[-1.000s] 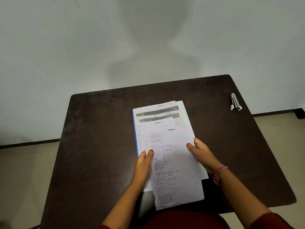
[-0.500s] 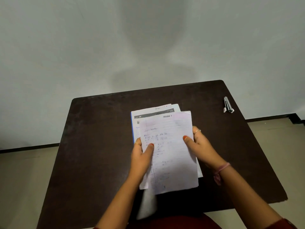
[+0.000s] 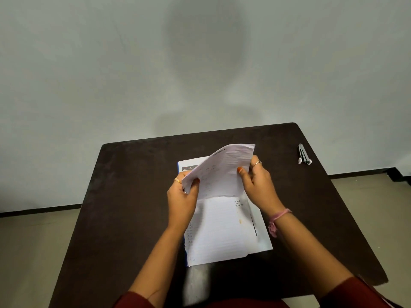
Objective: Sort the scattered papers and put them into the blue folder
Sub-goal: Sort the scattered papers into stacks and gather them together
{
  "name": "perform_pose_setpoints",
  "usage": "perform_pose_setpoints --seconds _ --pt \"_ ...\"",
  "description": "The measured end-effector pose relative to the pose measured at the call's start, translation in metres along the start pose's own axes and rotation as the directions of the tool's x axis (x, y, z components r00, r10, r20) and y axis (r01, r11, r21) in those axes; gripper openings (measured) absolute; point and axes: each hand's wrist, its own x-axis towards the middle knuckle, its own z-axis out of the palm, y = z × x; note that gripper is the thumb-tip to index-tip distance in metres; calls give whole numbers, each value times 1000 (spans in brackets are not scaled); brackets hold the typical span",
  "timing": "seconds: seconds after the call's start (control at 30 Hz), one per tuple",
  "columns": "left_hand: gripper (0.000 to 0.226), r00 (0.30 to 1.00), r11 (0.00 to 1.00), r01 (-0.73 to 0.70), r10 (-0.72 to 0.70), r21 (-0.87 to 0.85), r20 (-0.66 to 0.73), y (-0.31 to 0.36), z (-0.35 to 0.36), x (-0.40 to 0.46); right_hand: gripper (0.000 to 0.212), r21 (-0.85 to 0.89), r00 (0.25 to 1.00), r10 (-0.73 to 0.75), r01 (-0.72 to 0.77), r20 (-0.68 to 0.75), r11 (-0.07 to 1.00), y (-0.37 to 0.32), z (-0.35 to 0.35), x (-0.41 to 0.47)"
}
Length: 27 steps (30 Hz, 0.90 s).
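Observation:
I hold a bundle of lined handwritten papers [image 3: 220, 174] lifted off the table, its top bent away from me. My left hand [image 3: 183, 196] grips its left edge and my right hand [image 3: 255, 181] grips its right edge, thumb on the front. Beneath them a stack of white sheets [image 3: 222, 232] lies flat on the dark table. A thin blue edge of the folder [image 3: 178, 168] shows along the stack's left side; the rest of the folder is hidden under the papers.
The dark brown table [image 3: 133, 196] stands against a pale wall. A small black and white stapler [image 3: 303, 154] lies near the table's far right edge. Beige floor shows on both sides.
Both hands have raised the handwritten papers from the stack and tilted them upright, baring the white sheet below. The view has shifted downward.

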Motion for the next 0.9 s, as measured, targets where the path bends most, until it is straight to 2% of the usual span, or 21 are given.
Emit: perform_pose_setpoints --seconds 0.1,0.2,0.37,0.47,0.6,0.73,0.9 --pt "30 1000 1000 23 -23 5 16 -11 0 0 28 -9 999 42 -42 4 999 8 6 -2" --pt "31 999 999 46 -46 6 25 -23 0 3 31 2 992 106 -107 67 994 17 10 -3" --pt "36 987 986 162 -161 -41 22 -43 1 11 34 34 980 171 -175 97 984 25 13 -2" --pt "36 979 978 205 -205 -29 24 -48 4 12 36 13 975 173 -177 141 984 26 16 0" --pt "31 971 967 241 -239 -79 28 -52 5 16 33 5 980 173 -174 100 985 27 17 6" --pt "27 955 947 296 -296 -126 16 -60 6 22 29 -10 976 165 -165 139 986 29 21 10" --pt "19 959 935 282 -284 -214 21 -51 13 32 27 22 986 126 -129 113 991 26 14 23"
